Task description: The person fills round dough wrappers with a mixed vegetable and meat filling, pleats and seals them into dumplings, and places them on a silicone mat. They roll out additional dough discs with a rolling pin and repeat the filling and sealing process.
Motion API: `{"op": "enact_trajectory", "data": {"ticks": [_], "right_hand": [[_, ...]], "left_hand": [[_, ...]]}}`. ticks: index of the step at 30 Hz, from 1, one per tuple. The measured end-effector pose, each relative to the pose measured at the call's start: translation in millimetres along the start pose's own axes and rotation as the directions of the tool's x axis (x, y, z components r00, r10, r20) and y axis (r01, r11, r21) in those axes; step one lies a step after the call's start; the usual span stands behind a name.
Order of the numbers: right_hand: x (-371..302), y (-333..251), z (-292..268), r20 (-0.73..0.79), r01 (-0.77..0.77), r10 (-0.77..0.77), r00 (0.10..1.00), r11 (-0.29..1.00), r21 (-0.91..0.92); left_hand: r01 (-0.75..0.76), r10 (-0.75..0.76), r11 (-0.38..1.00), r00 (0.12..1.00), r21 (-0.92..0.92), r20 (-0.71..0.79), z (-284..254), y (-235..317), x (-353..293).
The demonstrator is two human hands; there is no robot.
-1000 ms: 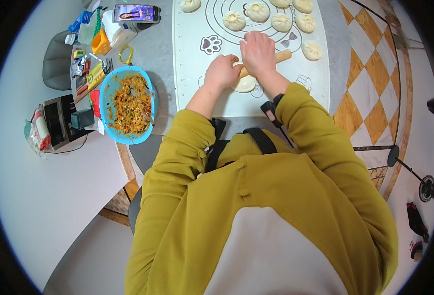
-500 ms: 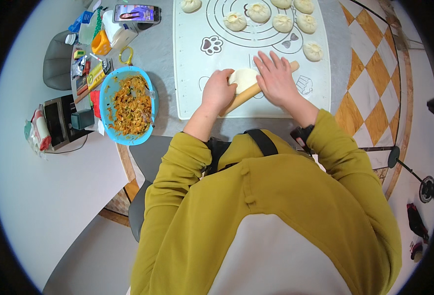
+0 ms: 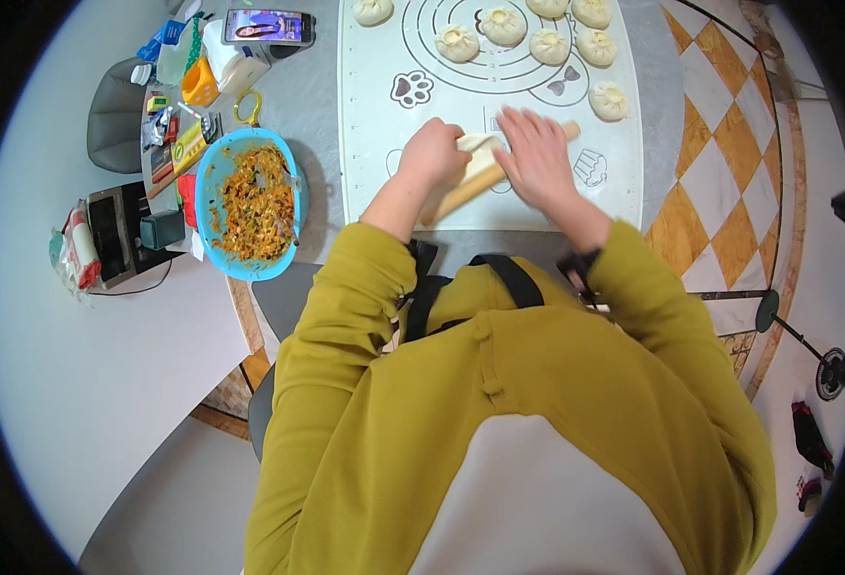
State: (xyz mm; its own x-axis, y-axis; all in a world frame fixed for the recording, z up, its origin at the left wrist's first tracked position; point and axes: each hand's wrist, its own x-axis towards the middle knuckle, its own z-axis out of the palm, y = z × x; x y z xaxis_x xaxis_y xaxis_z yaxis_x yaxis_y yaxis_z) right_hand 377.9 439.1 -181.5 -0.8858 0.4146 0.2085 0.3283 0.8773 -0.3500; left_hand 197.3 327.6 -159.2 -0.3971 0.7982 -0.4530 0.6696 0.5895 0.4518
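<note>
I'm watching through the left one of two fisheye cameras worn side by side on the person's head, looking steeply down past the mustard-green long-sleeved top with a pale grey front (image 3: 624, 402), which sits nearest my lens and fills the lower middle. Farther from me, in the upper middle, I get the bare left hand (image 3: 434, 153) and bare right hand (image 3: 540, 163) over the white rectangular printed mat (image 3: 375, 120), its far end cut off by the top edge. My view spreads sideways from a grey padded chair (image 3: 116, 120) to the white-and-orange diamond-tiled floor (image 3: 712, 187), straight edges bending toward a round black border.
</note>
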Motion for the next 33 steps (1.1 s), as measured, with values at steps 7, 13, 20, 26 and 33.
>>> {"op": "enact_trajectory", "data": {"ticks": [7,13,20,26,33], "right_hand": [[-36,7,-20,0.131,0.054,-0.048,0.99,0.997,-0.046],[51,-6,18,0.1,0.037,-0.014,0.995,0.973,-0.227],[105,-11,39,-0.175,0.036,-0.05,0.983,0.996,-0.087],[-8,2,-4,0.043,0.036,-0.035,0.998,0.999,-0.025],[-37,4,-19,0.097,0.035,-0.031,0.995,0.998,-0.045]], "left_hand": [[0.104,-0.123,0.884,0.992,-0.456,-0.012,13,-5,-31],[-0.056,-0.053,0.896,0.972,-0.441,-0.231,3,-15,-12],[-0.001,-0.021,0.965,0.996,-0.262,-0.083,-9,-14,18],[-0.05,0.04,0.984,0.997,-0.171,-0.059,-5,-6,8],[0.108,-0.142,0.92,0.988,-0.378,-0.065,16,-10,-33]]}}
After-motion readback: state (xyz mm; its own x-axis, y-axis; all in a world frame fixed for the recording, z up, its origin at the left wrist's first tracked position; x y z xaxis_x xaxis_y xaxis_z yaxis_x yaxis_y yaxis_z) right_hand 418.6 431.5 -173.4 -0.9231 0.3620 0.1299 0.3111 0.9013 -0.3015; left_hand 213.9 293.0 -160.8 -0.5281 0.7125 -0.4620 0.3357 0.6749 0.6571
